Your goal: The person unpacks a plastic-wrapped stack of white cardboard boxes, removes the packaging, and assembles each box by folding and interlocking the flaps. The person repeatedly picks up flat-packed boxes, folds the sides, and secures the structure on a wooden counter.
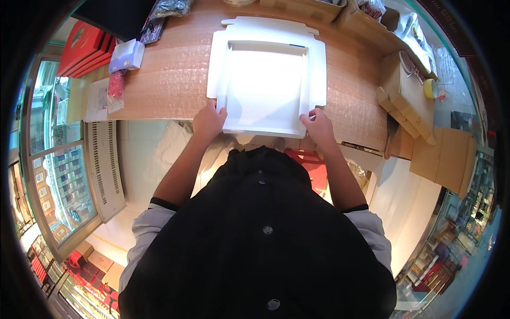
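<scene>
A white cardboard box blank (265,87), partly folded into a shallow tray, lies on the wooden table with its near edge at the table's front. Its side and far flaps stick outward. At its near left corner, my left hand (209,121) is closed, thumb and fingers pinching the card. My right hand (319,126) grips the near right corner in the same way, fingers curled over the edge. The inside of the tray looks bare and brightly lit.
Red boxes (87,50) and a tissue pack (126,56) stand at the table's left. Cardboard boxes (406,93) and a yellow tape roll (430,89) are on the right. An open carton (358,26) sits at the back right. A red stool (313,170) shows below the table.
</scene>
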`<state>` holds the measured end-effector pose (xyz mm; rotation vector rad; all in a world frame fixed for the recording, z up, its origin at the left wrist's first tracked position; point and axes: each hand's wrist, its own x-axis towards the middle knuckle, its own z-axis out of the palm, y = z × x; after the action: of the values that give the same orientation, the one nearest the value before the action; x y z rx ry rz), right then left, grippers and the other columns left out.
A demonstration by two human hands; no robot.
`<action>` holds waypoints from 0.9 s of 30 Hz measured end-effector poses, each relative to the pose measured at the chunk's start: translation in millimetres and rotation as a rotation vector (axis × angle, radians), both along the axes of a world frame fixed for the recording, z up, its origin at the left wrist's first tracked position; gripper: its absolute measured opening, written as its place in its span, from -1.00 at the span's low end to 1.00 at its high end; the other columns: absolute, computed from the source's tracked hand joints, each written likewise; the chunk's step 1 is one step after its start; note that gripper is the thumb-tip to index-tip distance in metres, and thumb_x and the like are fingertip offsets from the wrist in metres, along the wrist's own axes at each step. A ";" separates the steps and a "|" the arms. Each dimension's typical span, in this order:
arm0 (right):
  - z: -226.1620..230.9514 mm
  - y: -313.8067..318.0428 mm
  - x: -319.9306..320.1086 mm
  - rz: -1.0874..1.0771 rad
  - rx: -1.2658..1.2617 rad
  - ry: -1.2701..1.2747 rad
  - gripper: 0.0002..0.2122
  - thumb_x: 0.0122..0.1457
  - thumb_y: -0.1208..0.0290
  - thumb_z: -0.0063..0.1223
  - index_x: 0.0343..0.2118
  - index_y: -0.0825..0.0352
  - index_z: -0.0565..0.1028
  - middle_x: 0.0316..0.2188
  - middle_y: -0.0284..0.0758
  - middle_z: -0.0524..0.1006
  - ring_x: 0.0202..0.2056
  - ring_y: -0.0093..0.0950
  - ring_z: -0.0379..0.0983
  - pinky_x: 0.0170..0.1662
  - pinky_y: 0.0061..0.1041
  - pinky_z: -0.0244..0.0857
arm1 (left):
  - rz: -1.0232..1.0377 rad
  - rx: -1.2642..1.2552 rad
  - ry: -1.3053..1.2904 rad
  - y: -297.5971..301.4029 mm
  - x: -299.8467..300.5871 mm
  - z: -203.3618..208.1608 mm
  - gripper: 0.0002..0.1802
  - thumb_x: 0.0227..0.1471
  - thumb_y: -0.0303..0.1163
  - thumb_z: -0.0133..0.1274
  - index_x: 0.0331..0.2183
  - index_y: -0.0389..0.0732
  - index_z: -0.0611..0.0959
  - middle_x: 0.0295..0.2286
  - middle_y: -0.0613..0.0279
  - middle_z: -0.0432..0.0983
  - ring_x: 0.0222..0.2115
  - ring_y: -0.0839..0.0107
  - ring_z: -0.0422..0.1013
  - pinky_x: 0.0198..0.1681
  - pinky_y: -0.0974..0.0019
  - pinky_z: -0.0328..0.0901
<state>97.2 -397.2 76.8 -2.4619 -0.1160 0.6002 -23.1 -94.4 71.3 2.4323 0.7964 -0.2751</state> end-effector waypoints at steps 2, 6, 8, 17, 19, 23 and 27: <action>-3.5 0.1 -1.4 0.047 -0.040 -0.044 -0.68 0.01 0.22 0.06 -0.31 0.41 0.44 -0.47 -0.07 0.53 -0.38 -0.13 0.49 -0.28 -0.24 0.34 | -0.014 0.052 -0.015 -3.2 -3.6 -4.9 -0.52 -0.01 -0.14 0.00 -0.11 -0.25 0.41 -0.42 -0.06 0.54 -0.37 -0.01 0.48 -0.27 0.01 0.33; -5.3 2.6 -5.4 0.104 -0.096 -0.199 -0.74 0.04 0.30 0.04 -0.29 0.39 0.44 -0.46 -0.02 0.52 -0.37 -0.07 0.47 -0.32 -0.19 0.32 | -0.054 0.142 -0.057 -16.0 -0.2 1.9 -0.55 0.00 -0.20 0.00 -0.11 -0.22 0.38 -0.45 -0.09 0.52 -0.40 -0.05 0.47 -0.33 -0.04 0.32; -3.8 -0.9 -8.4 0.139 -0.058 -0.243 -0.78 0.07 0.34 0.02 -0.28 0.38 0.44 -0.46 -0.03 0.51 -0.37 -0.07 0.46 -0.32 -0.20 0.32 | -0.085 0.128 -0.108 -15.4 -1.5 5.8 -0.59 0.00 -0.26 0.00 -0.11 -0.23 0.38 -0.46 -0.09 0.52 -0.41 -0.06 0.46 -0.34 -0.04 0.31; 1.3 -36.4 4.4 0.446 0.260 -0.113 -0.84 0.11 0.53 -0.04 -0.24 0.32 0.51 -0.40 -0.19 0.51 -0.34 -0.19 0.45 -0.22 -0.34 0.35 | -0.627 -0.060 -0.250 35.4 -22.9 7.1 -0.70 -0.08 -0.50 0.03 -0.20 -0.18 0.48 -0.30 0.04 0.46 -0.23 0.06 0.39 -0.21 0.09 0.30; 10.9 -41.8 3.0 0.634 0.246 -0.283 -0.80 0.08 0.56 -0.01 -0.21 0.31 0.52 -0.39 -0.20 0.50 -0.33 -0.23 0.45 -0.23 -0.37 0.35 | -0.732 0.017 -0.276 37.3 -25.3 7.9 -0.67 -0.10 -0.52 0.04 -0.19 -0.15 0.50 -0.28 0.08 0.42 -0.20 0.09 0.37 -0.20 0.13 0.30; -4.6 -51.6 7.4 0.707 0.222 -0.404 -0.70 0.00 0.63 0.04 -0.15 0.29 0.52 -0.41 -0.23 0.49 -0.33 -0.29 0.45 -0.25 -0.44 0.36 | -0.809 0.067 -0.315 38.1 -25.3 14.0 -0.67 -0.10 -0.52 0.06 -0.19 -0.16 0.51 -0.31 0.12 0.42 -0.24 0.10 0.38 -0.23 0.19 0.32; -18.9 -56.4 4.3 0.572 0.353 -0.285 -0.71 0.04 0.63 0.02 -0.13 0.30 0.51 -0.40 -0.30 0.51 -0.36 -0.41 0.47 -0.26 -0.51 0.37 | -0.711 -0.035 -0.385 40.9 -35.0 6.4 -0.72 -0.05 -0.51 0.06 -0.21 -0.18 0.54 -0.35 0.14 0.46 -0.30 0.18 0.42 -0.26 0.25 0.34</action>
<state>101.6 -453.5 58.0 -2.1391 -0.9757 0.4051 -58.1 -53.5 77.7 2.5333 -0.2529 -0.0696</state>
